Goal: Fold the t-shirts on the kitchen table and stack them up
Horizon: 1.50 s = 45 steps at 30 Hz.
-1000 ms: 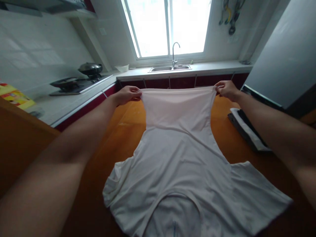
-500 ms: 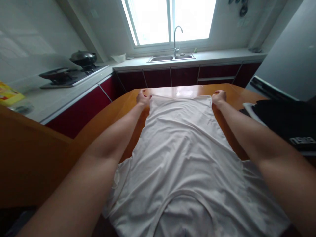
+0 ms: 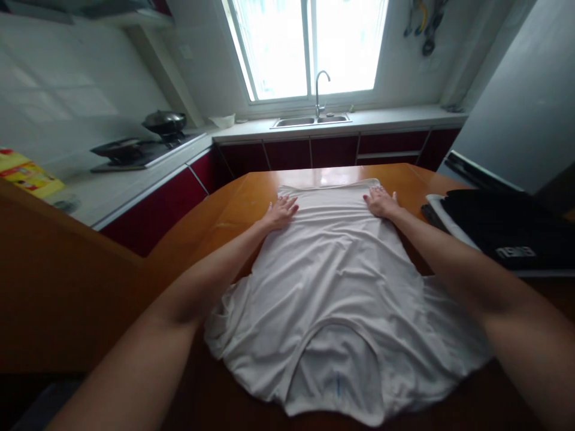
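Observation:
A white T-shirt [image 3: 332, 257] lies spread on the wooden table [image 3: 242, 194], its neckline toward me and its hem at the far side. Wrinkles run across its body, and both sleeves spread out at the near corners. My left hand [image 3: 282, 212] rests flat with fingers spread on the shirt's left edge, a little short of the hem. On the opposite edge, my right hand [image 3: 380, 202] lies with its fingers apart on the cloth near the right hem corner. Neither hand grips the fabric.
Folded dark and white clothes [image 3: 512, 230] are stacked at the table's right. Beyond the table runs a counter with a sink [image 3: 309, 121] and faucet [image 3: 318, 96]. A stove with a lidded wok [image 3: 164, 123] stands left, near a yellow package [image 3: 29, 173].
Both hands have let go of the hem corners and now lie flat on the shirt, closer to me and inward. The view has tilted up slightly.

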Available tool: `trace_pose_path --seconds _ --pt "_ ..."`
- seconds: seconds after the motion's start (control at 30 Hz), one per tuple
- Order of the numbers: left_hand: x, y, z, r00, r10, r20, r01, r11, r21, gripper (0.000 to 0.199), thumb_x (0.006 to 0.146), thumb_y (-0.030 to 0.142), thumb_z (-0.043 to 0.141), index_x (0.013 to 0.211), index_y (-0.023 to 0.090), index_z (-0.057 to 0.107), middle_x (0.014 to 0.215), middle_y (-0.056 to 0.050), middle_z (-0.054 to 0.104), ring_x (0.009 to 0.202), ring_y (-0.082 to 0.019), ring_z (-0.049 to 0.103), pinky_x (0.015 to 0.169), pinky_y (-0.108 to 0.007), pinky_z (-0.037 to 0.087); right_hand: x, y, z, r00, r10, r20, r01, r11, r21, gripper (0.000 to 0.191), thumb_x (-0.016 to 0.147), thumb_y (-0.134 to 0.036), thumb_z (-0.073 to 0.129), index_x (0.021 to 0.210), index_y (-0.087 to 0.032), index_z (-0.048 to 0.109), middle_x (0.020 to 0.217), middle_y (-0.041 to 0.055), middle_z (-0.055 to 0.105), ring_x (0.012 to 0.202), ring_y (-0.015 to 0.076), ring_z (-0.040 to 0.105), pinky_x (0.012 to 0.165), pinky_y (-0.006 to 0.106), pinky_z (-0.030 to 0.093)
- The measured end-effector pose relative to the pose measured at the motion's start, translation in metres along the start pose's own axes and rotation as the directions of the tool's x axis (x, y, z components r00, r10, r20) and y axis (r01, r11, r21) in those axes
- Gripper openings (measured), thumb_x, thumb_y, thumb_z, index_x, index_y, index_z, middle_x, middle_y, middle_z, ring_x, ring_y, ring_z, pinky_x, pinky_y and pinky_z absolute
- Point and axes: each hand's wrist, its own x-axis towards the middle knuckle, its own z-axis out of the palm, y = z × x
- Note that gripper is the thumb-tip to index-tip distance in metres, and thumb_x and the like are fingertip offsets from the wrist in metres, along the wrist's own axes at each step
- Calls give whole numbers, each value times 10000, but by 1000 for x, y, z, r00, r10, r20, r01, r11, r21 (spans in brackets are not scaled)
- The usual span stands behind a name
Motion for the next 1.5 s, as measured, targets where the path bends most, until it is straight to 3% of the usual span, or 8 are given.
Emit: trace_pose_path --seconds 0.17,0.3,0.47,0.6,0.9,1.17,1.3,1.5 --pt "-61 15 -24 960 195 -201 -212 975 -67 518 1019 454 434 1482 225 483 1558 -146 420 1455 -328 348 1186 -597 228 -45 -19 -17 954 -65 -291 94 992 87 473 972 -319 385 1358 -125 578 1518 181 458 1398 312 396 1160 544 285" --pt "-172 46 -54 822 566 -68 -555 768 -318 430 955 452 606 1346 273 618 1340 -118 581 1224 -251 565 1081 -424 441 -140 -31 -27 885 -297 -359 374 912 170 298 904 -256 514 1106 -164 712 1220 149 629 1188 294 548 1059 439 419" --pt "-290 62 -64 752 643 147 -562 741 -368 539 756 480 829 1263 403 663 1224 -59 611 1157 -269 560 1024 -417 478 -302 -18 -44 796 -545 -262 599 770 219 172 921 -306 602 1028 -240 720 1073 101 625 1030 267 588 933 435 459" --pt "-320 62 -37 744 664 78 -612 724 -319 233 917 390 673 1146 385 710 1111 -56 653 1072 -240 587 972 -387 489 -383 -10 -37 715 -691 -109 696 688 205 304 876 -315 703 1177 -285 676 1152 89 632 1071 271 569 931 442 441" --pt "-333 76 -58 881 414 -228 -469 710 -525 294 1016 422 460 901 223 643 866 -52 617 788 -178 584 760 -319 492 -387 -5 -80 714 -591 -376 695 666 271 275 1025 -172 354 1008 -228 623 900 61 624 764 181 575 683 302 449" --pt "-370 80 -50 761 623 181 -390 662 -640 252 963 424 586 1037 227 725 969 -55 712 824 -168 655 746 -267 506 -433 -1 -94 625 -766 152 632 610 478 206 998 -285 491 976 -223 687 917 42 677 738 147 615 677 259 475" --pt "-359 37 -43 950 304 -72 -294 789 -539 283 972 402 503 1080 243 711 1099 -80 725 1016 -227 675 910 -346 519 -424 21 -83 823 -568 26 490 732 474 258 996 -352 477 1035 -236 704 1010 69 702 863 203 665 789 333 535" --pt "-352 -26 -28 964 -162 -212 108 963 -246 407 801 409 595 1125 184 698 1112 -140 709 1058 -310 656 993 -463 485 -396 76 -44 946 -202 -252 220 974 47 384 896 -316 464 1186 -240 704 1292 137 642 1223 351 563 988 553 477"
